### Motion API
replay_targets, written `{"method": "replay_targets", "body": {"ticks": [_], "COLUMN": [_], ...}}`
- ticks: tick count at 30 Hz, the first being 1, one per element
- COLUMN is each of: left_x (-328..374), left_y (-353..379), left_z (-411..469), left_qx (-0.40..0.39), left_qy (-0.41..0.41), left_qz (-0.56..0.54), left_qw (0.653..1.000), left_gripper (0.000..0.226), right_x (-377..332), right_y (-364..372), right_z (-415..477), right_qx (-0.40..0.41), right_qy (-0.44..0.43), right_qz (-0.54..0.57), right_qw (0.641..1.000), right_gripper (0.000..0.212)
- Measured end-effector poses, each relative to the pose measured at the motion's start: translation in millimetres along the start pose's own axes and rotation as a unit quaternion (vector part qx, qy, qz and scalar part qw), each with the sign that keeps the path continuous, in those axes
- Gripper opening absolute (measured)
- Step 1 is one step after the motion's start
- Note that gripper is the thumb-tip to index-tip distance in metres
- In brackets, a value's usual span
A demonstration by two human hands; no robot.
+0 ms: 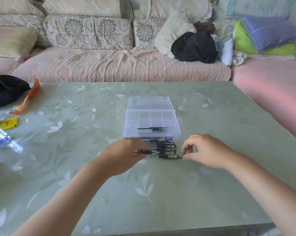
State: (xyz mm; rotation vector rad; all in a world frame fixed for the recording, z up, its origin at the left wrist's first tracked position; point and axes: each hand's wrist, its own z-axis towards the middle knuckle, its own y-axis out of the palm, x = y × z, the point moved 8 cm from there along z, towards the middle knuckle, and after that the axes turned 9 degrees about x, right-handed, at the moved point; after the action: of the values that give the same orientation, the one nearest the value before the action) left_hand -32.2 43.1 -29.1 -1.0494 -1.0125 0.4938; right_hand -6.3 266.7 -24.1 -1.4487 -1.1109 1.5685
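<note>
While 2 bare hands close on opposite ends of a row of pens (161,147), approx. 6 black-and-clear ones lie side by side on the table (161,193), running left to right; blur blocks an exact count. The row sits just in front of 1 clear box (177,124), its lid (149,103) open and lying flat behind it, and at least 2 slim pens (152,128) show through its front wall. The left hand (125,155) covers the row's left ends, fingers curled down and gripping pens there. The right hand (207,150) is at the other end, w/ thumb and forefinger pinched at the right tip of the near pen (169,157), other fingers curled; that pen lies closest to the person, btwn the 2 hands. The table wears a pale green cover w/ a white leaf print. At its far left: 1 black bag (5,91), 1 orange wrapper (27,99) just beside it, 1 yellow packet (8,123) and 1 clear bottle (2,138) near the edge. Behind the table runs a sofa (120,65) w/ a pink seat cover and floral cushions; 1 black garment (195,46) is bunched on it, and green-and-purple bedding (263,36) is stacked at far right.
</note>
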Motion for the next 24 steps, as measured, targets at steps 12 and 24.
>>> {"method": "replay_targets", "body": {"ticks": [12,24], "left_x": [10,4], "left_y": [0,-3], "left_z": [-2,-2], "left_qx": [0.019,0.032], "left_qy": [-0.002,-0.008], "left_qz": [0.01,-0.029], "left_qw": [1.0,0.999], "left_gripper": [0.011,0.025], "right_x": [-13,-75], "right_y": [0,23], "right_z": [7,20], "right_qx": [0.046,0.024], "right_qy": [-0.012,-0.114], "right_qz": [0.0,-0.019], "right_qw": [0.999,0.993], "right_gripper": [0.017,0.023]}}
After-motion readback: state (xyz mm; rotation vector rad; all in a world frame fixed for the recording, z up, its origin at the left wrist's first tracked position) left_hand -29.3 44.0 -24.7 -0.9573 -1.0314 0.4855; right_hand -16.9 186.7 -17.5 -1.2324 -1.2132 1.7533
